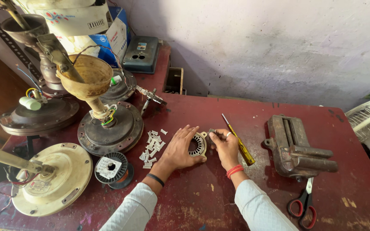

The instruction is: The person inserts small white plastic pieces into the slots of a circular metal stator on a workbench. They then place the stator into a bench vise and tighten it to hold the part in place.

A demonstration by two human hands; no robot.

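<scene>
1. Evidently, the stator ring (198,144) was a rigid, fairly heavy metal part with sharp slotted teeth; I judged it best gripped by its outer rim, not the inner slots.
2. It looked pale and toothed around its inner bore, lying flat on the red workbench (253,115) between both hands.
3. The left hand (178,149) lay spread and pressed on the ring's left rim, grasping nothing else.
4. The right hand (225,145) was clenched round a yellow-handled screwdriver (238,143), its fingertips touching the ring's right edge.
5. Small grey slips (153,147) lay just beside the left hand.
</scene>
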